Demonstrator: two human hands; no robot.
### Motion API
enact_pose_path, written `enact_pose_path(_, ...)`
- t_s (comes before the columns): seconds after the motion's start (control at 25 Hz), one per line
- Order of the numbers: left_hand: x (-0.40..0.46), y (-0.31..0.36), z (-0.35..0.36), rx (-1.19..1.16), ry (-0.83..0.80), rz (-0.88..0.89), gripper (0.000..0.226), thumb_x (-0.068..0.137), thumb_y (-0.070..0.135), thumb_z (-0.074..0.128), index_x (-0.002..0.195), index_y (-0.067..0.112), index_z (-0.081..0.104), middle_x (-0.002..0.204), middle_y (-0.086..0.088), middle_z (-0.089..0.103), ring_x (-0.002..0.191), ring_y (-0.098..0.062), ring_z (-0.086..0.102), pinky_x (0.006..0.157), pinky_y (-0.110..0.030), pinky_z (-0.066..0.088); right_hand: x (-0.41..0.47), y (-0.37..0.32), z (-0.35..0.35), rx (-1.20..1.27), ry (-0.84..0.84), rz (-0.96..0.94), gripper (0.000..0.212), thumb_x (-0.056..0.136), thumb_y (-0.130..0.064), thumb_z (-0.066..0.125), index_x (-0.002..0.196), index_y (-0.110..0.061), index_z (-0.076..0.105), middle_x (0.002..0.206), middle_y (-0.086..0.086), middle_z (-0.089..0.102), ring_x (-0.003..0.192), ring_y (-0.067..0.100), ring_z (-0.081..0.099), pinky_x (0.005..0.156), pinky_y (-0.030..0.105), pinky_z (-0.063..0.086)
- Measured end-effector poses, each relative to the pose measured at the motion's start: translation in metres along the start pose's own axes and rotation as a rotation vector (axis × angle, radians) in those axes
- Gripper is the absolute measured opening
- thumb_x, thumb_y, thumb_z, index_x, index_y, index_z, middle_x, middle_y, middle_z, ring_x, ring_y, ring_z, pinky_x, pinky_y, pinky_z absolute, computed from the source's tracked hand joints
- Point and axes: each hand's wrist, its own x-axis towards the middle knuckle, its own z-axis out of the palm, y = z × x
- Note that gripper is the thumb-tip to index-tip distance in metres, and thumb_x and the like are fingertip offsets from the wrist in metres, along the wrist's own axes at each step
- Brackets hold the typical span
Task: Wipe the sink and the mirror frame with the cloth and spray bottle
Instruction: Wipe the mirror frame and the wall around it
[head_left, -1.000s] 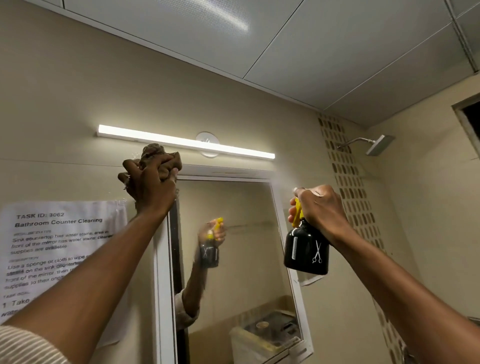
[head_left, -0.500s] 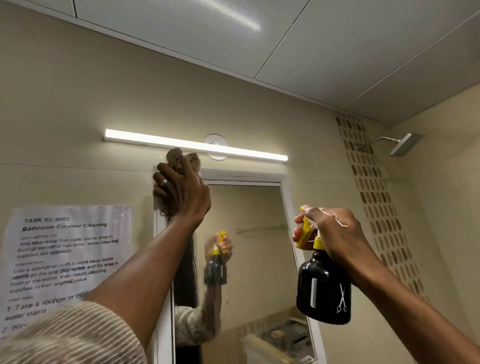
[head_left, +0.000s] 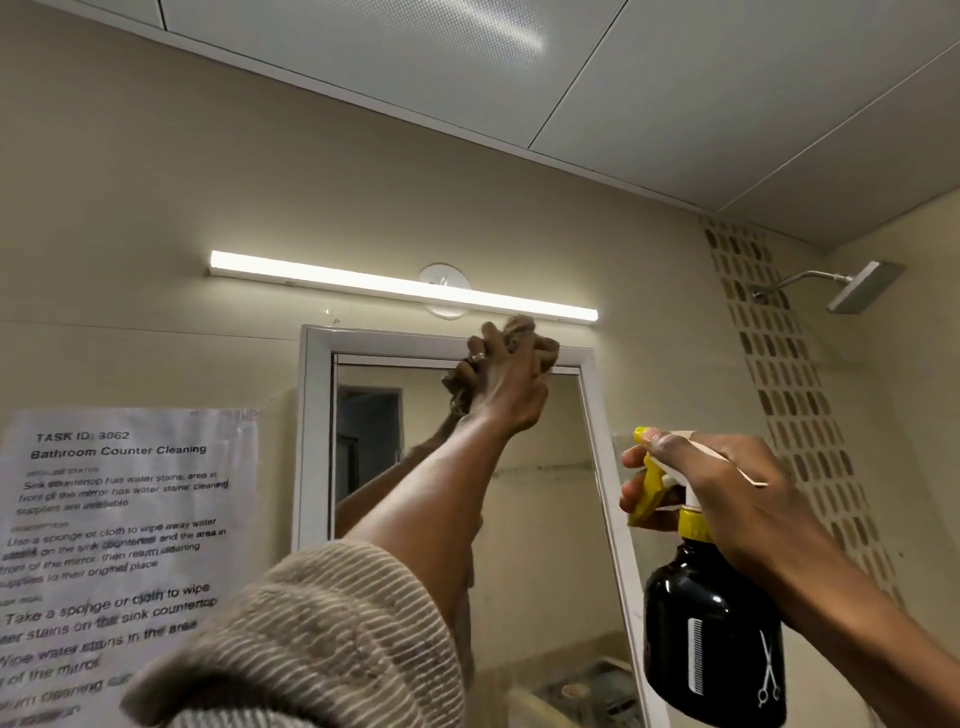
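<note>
Against the top rail of the white mirror frame (head_left: 384, 344), toward its right corner, one brown cloth (head_left: 535, 340) is being pressed by the left hand (head_left: 506, 387), whose fingers are bunching it tightly. Lower right, the right hand (head_left: 727, 499) is gripping one black spray bottle (head_left: 711, 644) by its yellow trigger head. One light bar (head_left: 400, 285) is glowing above. One taped sheet (head_left: 119, 545) is running off the left edge. The sink is lying out of view.

light bar (head_left: 402, 285) above mirror frame (head_left: 311, 441), notice (head_left: 119, 551) left
</note>
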Motion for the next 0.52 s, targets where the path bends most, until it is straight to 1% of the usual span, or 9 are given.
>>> enact_pose_path(0.12, 0.012, 0.024, 0.031, 0.007, -0.045, 0.032, 0.040, 0.088, 0.022, 0.058, 0.126, 0.024, 0.044, 0.138, -0.015, 0.019, 0.120, -0.035, 0.027, 0.092, -0.049, 0.040, -0.002, 0.007, -0.021, -0.015, -0.004, -0.003, 0.037, 0.104, -0.028, 0.059, 0.084, -0.007, 0.081, 0.075, 0.016, 0.079, 0.072, 0.029, 0.080, 0.070, 0.042, 0.066)
enact_pose_path(0.2, 0.020, 0.040, 0.049, 0.015, -0.069, 0.026, 0.039, 0.090, 0.026, 0.058, 0.126, 0.023, 0.043, 0.140, -0.015, 0.017, 0.123, -0.035, 0.026, 0.089, -0.046, 0.038, -0.004, 0.009, -0.039, -0.011, 0.014, -0.014, 0.038, 0.103, -0.026, 0.061, 0.075, -0.007, 0.080, 0.076, 0.017, 0.079, 0.069, 0.028, 0.079, 0.067, 0.040, 0.066)
enact_pose_path(0.28, 0.026, 0.055, 0.062, 0.003, -0.106, 0.009, 0.039, 0.087, 0.020, 0.058, 0.124, 0.022, 0.044, 0.141, -0.014, 0.016, 0.126, -0.035, 0.023, 0.084, -0.043, 0.035, -0.005, 0.007, -0.055, -0.024, 0.016, -0.038, 0.042, 0.102, -0.027, 0.062, 0.066, -0.011, 0.079, 0.078, 0.016, 0.080, 0.067, 0.027, 0.078, 0.063, 0.033, 0.065)
enact_pose_path(0.36, 0.031, 0.066, 0.069, -0.002, -0.137, 0.006, 0.037, 0.084, 0.016, 0.057, 0.119, 0.021, 0.047, 0.141, -0.013, 0.017, 0.127, -0.035, 0.022, 0.089, -0.045, 0.037, -0.007, 0.007, -0.068, -0.043, 0.014, -0.045, 0.045, 0.102, -0.027, 0.062, 0.061, -0.015, 0.077, 0.080, 0.014, 0.080, 0.067, 0.026, 0.078, 0.063, 0.031, 0.064)
enact_pose_path(0.44, 0.036, 0.070, 0.070, 0.030, -0.165, 0.031, 0.032, 0.084, 0.019, 0.056, 0.116, 0.022, 0.051, 0.137, -0.012, 0.020, 0.127, -0.034, 0.022, 0.094, -0.048, 0.036, -0.006, 0.008, -0.078, -0.062, 0.015, -0.040, 0.046, 0.102, -0.027, 0.061, 0.060, -0.015, 0.077, 0.080, 0.014, 0.080, 0.069, 0.027, 0.079, 0.066, 0.035, 0.066)
enact_pose_path(0.52, 0.038, 0.068, 0.065, 0.039, -0.217, 0.070, 0.029, 0.086, 0.019, 0.052, 0.114, 0.026, 0.054, 0.132, -0.011, 0.024, 0.124, -0.033, 0.024, 0.094, -0.047, 0.033, -0.005, 0.009, -0.081, -0.060, 0.022, -0.027, 0.045, 0.103, -0.026, 0.062, 0.062, -0.012, 0.077, 0.078, 0.015, 0.079, 0.070, 0.029, 0.079, 0.069, 0.040, 0.068)
